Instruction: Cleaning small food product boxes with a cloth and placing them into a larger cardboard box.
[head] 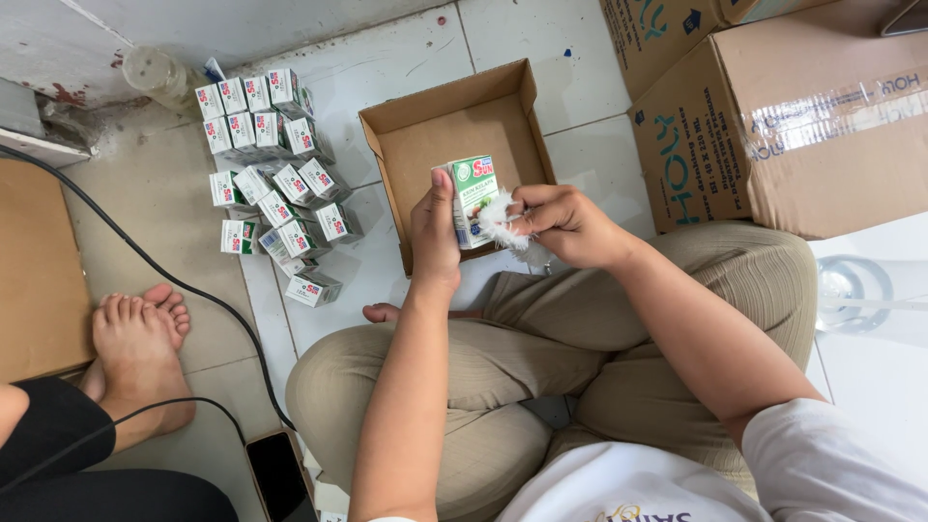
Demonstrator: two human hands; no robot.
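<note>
large printed cardboard cartons [773, 126] stand at the upper right on the white tiled floor [580, 68]. in front of the seated person's crossed legs lies a shallow open cardboard tray [425, 130], nothing in it that shows. left of the tray, a loose cluster of small white-and-red boxes [275, 184], some upright in rows, some tipped on their sides. a black cable [145, 261] runs across the floor past another person's bare feet [140, 348] at lower left; a dark phone [275, 474] lies near the bottom edge. left hand [435, 237] is closed around a small white-and-green box [472, 198], held upright over the near edge of the tray, thumb along its side. right hand [570, 227] pinches a wad of white cloth or tissue [503, 227], pressed to the box's right face. judgement: the step in hand looks like wiping the box clean, mid-wipe. the next move would call for turning the box in the left hand to reach an unwiped face, grip firm but not crushing the thin card.
</note>
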